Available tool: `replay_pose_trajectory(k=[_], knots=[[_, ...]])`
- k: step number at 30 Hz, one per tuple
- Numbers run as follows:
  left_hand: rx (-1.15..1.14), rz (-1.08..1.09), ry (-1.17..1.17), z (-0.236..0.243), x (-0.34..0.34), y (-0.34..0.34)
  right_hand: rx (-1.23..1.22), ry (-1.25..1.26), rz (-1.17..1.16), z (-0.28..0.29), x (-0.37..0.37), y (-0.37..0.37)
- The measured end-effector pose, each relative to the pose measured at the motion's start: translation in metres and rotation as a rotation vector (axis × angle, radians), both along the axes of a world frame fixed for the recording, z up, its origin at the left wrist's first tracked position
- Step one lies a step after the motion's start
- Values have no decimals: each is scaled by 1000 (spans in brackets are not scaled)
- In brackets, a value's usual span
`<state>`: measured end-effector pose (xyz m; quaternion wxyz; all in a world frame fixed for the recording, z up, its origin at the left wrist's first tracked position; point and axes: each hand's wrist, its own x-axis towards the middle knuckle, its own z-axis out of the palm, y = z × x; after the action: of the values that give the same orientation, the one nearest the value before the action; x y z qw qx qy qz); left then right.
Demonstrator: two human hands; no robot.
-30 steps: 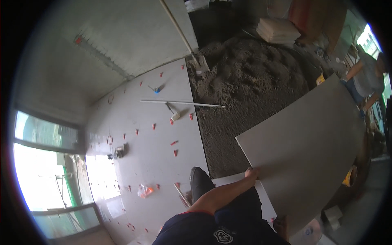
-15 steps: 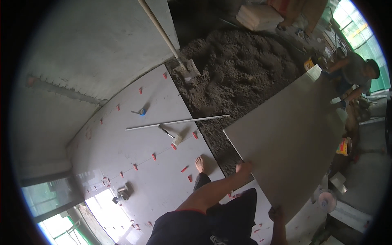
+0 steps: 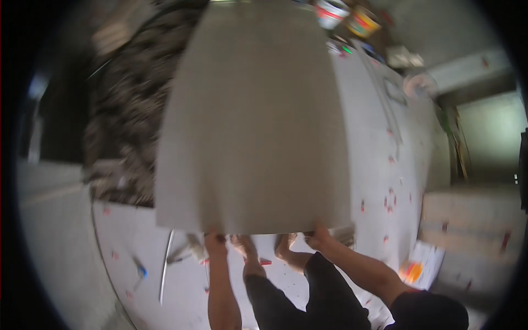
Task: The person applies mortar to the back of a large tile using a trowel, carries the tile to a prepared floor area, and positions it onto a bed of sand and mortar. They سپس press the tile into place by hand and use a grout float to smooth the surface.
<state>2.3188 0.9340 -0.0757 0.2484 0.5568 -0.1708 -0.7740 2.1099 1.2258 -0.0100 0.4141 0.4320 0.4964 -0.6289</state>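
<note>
A large grey floor tile stretches away in front of me, its near short edge above my bare feet. My left hand grips that edge left of its middle, with the fingers curled under it. Farther right on the same edge, my right hand is closed on the tile too. Motion blurs both hands, and most fingertips are hidden beneath the tile. The far end runs up to the top of the view, where who or what holds it cannot be made out.
Dark loose mortar lies to the left. Laid tiles with red clips spread around my feet and to the right. A white-headed mallet, a long metal bar and a small blue tool lie front left. Buckets stand far right.
My view has swung right, and the tile has come round from the right side to straight ahead. Both hands stay on its near edge. The co-worker at the far end no longer shows.
</note>
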Motion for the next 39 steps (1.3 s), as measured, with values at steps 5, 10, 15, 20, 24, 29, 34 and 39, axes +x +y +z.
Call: replay_pose_trajectory(k=[5,10,15,20,24,29,34,39], knots=[[165,-21,-155,-86,0,-6,113,-52,-217,-125,27,2],[297,13,-225,-161,-21,6,173,-79,-150,-232,21,13],[253,12,-322,-220,-29,31,272,-147,-163,-291,14,29],[-402,-812,-386,-245,-36,51,187,-130,-154,-329,8,49],[-576,-1286,-538,-254,-41,39,178,-86,-195,-338,0,57],[171,-506,-116,-274,-54,24,119,-11,-217,-326,-17,60],[319,-226,-191,-273,-73,32,77,-124,-64,-312,-30,67],[453,-249,-62,-276,-69,37,135,-87,-156,-307,-31,70]])
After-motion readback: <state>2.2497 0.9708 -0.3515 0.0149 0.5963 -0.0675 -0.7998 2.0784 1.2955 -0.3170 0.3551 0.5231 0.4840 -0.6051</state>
